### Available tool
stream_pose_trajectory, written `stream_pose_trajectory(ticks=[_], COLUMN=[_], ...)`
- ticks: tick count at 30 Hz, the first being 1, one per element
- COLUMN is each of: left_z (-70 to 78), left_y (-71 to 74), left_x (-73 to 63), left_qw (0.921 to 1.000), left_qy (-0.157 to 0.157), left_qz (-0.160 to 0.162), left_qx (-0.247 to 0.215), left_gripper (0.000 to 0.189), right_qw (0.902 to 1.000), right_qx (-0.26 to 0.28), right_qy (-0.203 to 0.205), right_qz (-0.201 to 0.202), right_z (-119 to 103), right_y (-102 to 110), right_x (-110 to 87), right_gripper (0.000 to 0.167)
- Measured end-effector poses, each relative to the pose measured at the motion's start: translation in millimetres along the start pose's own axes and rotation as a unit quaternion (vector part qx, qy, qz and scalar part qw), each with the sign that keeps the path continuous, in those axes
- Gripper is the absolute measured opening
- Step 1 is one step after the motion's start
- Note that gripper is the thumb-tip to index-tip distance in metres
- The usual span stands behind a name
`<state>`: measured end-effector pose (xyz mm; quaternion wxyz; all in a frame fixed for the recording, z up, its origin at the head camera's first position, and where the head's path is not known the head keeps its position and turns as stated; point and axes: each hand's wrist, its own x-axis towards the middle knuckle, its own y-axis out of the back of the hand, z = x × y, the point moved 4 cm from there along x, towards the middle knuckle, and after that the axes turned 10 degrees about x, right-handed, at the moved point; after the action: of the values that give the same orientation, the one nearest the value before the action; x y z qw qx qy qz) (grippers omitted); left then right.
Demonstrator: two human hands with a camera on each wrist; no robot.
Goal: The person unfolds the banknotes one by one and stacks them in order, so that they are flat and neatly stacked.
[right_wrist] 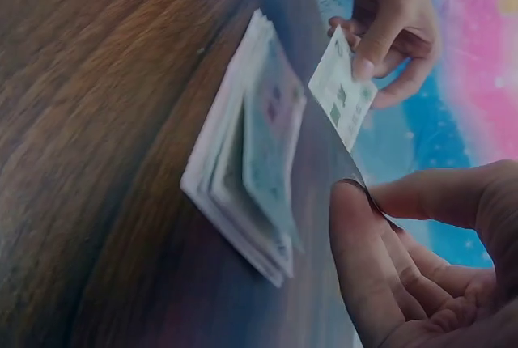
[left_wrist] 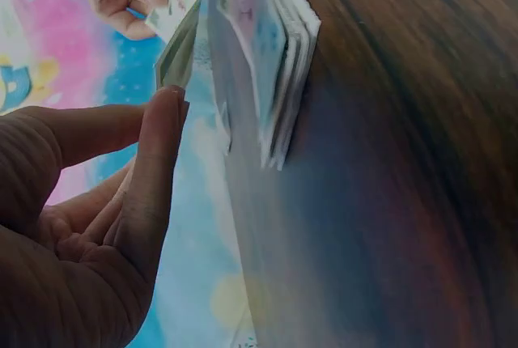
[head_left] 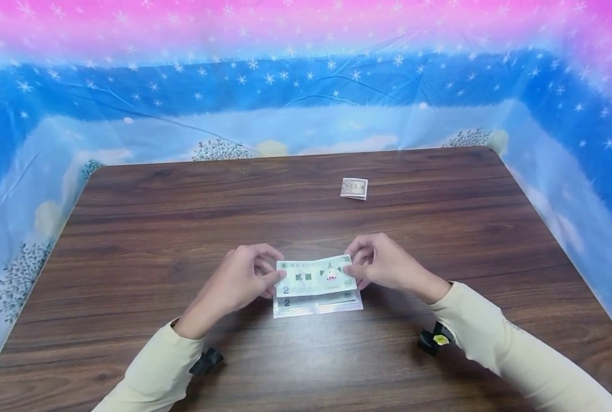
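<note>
My left hand [head_left: 240, 276] pinches the left end of a pale green play banknote [head_left: 311, 276] between thumb and fingers. At its other end, my right hand [head_left: 384, 261] pinches the same note. The note is printed with a 2 and a cartoon face, and bends a little along its length. Beneath it on the table lies a stack of notes [head_left: 316, 309], largely hidden in the head view. Both wrist views show the held note apart from the stack [right_wrist: 235, 146], whose top note [left_wrist: 247, 28] lifts slightly from those under it.
A small folded brown-and-white note or paper [head_left: 354, 188] lies toward the back of the dark wooden table [head_left: 193, 212]. Behind the table and along its sides hangs a pink and blue cloth [head_left: 306, 80] with a snowflake print.
</note>
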<state>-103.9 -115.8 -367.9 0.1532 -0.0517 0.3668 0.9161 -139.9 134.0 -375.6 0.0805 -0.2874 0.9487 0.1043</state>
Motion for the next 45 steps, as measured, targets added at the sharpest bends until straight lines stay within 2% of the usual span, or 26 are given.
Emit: stream_pose_trajectory(ticks=[6,11,14,21,29,33,36,45], left_z=[-4.7,-7.9,-8.8,-9.3,-9.7,-8.2,-7.9,-7.8], left_y=[-7.1,-9.8,-11.1,-14.8,-18.8,-18.4,-18.2,-18.8], left_x=[2.1,3.2,4.4,7.1,10.9,11.2,11.5,14.3], left_qw=[0.998,0.9961,0.9952,0.992,0.9879,0.9862,0.9843,0.9812], left_qy=[0.015,0.016,0.02,0.031,0.031,0.026,0.021,0.015], left_qz=[-0.02,-0.027,-0.031,-0.036,-0.031,-0.027,-0.022,-0.02], left_qx=[0.058,0.082,0.091,0.116,0.149,0.161,0.174,0.191], left_gripper=[0.023,0.023,0.025,0.023,0.023,0.022,0.023,0.022], right_qw=[0.999,0.9978,0.9954,0.9783,0.9632,0.9574,0.9567,0.9559], right_qx=[-0.038,-0.06,-0.091,-0.207,-0.268,-0.288,-0.29,-0.293], right_qy=[-0.007,-0.016,-0.02,-0.01,-0.013,-0.014,-0.01,0.001], right_qz=[-0.022,-0.024,-0.02,-0.007,0.014,0.022,0.024,0.02], right_z=[9.5,11.8,13.0,14.5,17.2,17.1,17.5,17.9], right_y=[-3.6,-5.8,-6.7,-8.3,-10.6,-8.9,-7.9,-7.8], right_x=[3.1,5.5,5.9,6.1,9.1,10.1,10.2,9.2], right_gripper=[0.018,0.016,0.015,0.017,0.022,0.027,0.031,0.026])
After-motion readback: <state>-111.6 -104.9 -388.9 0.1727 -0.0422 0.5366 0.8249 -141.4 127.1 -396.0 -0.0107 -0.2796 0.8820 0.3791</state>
